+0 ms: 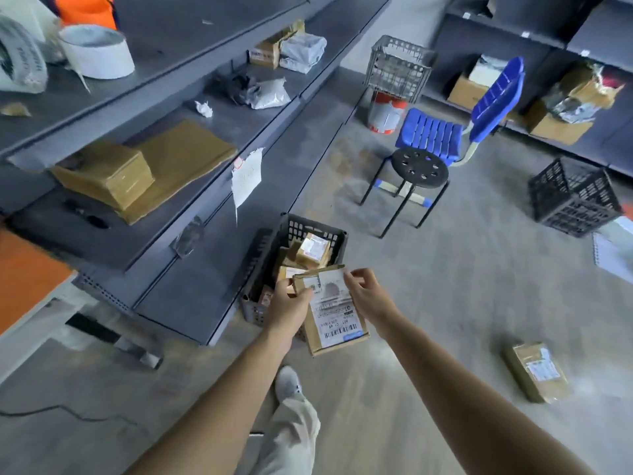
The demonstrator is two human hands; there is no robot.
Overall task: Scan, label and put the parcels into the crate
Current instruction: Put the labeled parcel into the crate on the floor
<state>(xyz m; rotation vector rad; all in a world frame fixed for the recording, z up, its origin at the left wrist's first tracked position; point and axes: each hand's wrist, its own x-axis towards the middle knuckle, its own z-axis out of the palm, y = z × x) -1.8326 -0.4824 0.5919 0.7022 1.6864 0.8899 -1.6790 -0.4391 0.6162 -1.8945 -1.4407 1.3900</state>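
Two bare forearms reach forward from the bottom edge, above a pale trouser leg and a white shoe (287,383). Both hands hold one flat brown parcel (342,341) in the air. The left hand (289,305) grips its left edge, thumb curled over the top face. The right hand (368,296) pinches the upper right corner, where the fingertips meet the white shipping label (334,308). The label covers most of the top face and its barcode points toward the camera. The far corner seems not fully pressed down, though blur makes this uncertain.

Just beyond and below the parcel a black crate (258,275) stands on the grey floor against the foot of a grey shelf unit (205,173). Several labelled brown parcels (313,250) lie inside it, so part of the work looks done. This parcel appears to be at the labelling stage, with placing it in the crate left to do.

To the right, another parcel (536,371) lies on the floor, well apart from the crate, probably waiting. More brown boxes (106,173) sit on the shelf. Farther off are a black stool (419,169), a blue chair (431,133) and a second black crate (575,197).
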